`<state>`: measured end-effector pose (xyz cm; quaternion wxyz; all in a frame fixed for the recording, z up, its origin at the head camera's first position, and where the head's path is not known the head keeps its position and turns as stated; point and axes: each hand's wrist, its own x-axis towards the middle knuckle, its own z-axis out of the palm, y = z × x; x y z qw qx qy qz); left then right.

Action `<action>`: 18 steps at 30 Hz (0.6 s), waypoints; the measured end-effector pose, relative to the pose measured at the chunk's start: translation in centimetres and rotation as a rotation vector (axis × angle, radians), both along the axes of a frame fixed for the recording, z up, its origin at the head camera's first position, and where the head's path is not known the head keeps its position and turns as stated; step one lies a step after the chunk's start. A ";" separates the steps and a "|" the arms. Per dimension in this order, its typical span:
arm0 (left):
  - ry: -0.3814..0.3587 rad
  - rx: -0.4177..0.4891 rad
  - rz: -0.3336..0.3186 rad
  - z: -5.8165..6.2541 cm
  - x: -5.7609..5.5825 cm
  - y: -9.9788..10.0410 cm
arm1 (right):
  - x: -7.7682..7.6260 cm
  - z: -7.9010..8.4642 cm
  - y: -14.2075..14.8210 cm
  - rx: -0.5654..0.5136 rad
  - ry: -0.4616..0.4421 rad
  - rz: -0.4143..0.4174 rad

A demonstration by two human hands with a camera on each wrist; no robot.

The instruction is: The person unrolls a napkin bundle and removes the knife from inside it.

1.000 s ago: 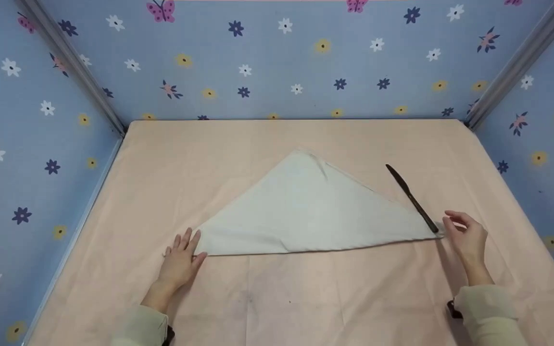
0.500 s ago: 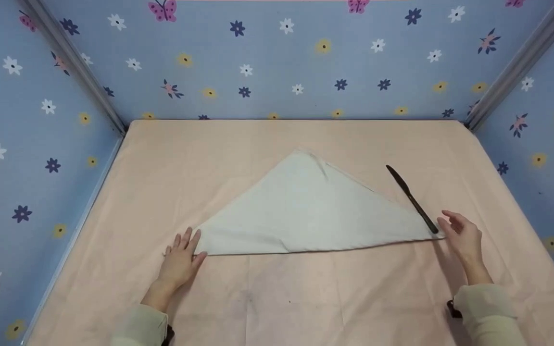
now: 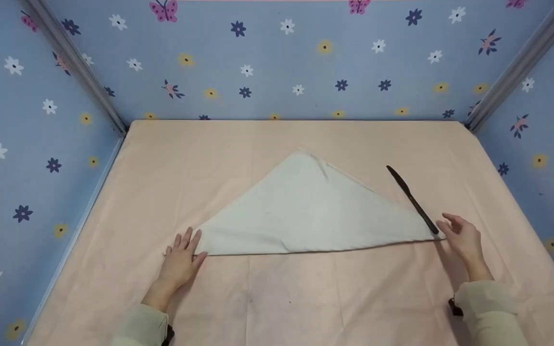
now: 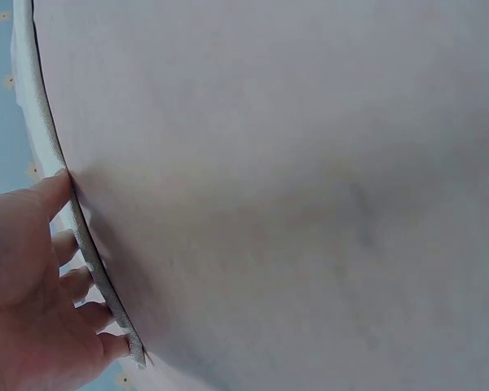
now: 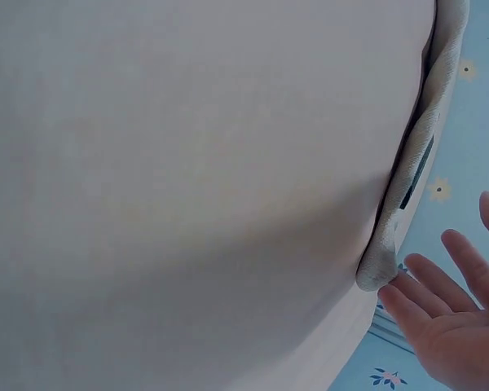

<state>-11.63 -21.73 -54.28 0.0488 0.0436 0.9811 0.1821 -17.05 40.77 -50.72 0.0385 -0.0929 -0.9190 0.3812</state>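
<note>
A pale, whitish cloth napkin (image 3: 301,206) lies folded into a wide triangle, its point away from me and its long folded edge towards me. My left hand (image 3: 179,259) rests on the napkin's left corner, fingers spread and nearly straight. In the left wrist view, the thumb and fingertips of that hand (image 4: 45,285) lie along the folded edge. A dark table knife (image 3: 409,194) slants over the right end, handle on the cloth. Beside the right corner is my right hand (image 3: 463,240), fingers loosely bent; in the right wrist view its fingertips (image 5: 389,295) meet the corner, thumb apart.
The table is covered by a peach tablecloth (image 3: 286,298) with light creases. Blue panels (image 3: 277,57) printed with flowers and butterflies stand behind and on both sides, with grey metal posts (image 3: 80,72) at the back corners.
My right hand has shifted slightly left, up to the napkin's right corner. The left hand, the napkin and the knife stay where they were.
</note>
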 end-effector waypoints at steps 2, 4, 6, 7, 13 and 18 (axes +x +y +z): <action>-0.012 -0.001 0.004 0.0 0.0 0.0 | -0.1 0.1 0.1 0.005 0.005 0.020; -0.020 -0.007 0.007 0.0 0.0 0.0 | -0.3 0.1 0.1 -0.001 0.004 0.019; -0.028 -0.010 0.011 0.0 -0.1 0.1 | -0.5 0.1 0.0 -0.008 0.005 0.009; -0.031 -0.011 0.012 0.0 -0.1 0.1 | -0.6 0.1 0.0 -0.009 0.009 0.005; -0.033 -0.011 0.014 0.0 -0.1 0.1 | -1.2 0.2 -0.2 -0.035 0.040 -0.033; -0.020 -0.009 0.015 -0.1 0.0 0.0 | -2.3 -1.0 0.3 -0.094 0.046 -0.078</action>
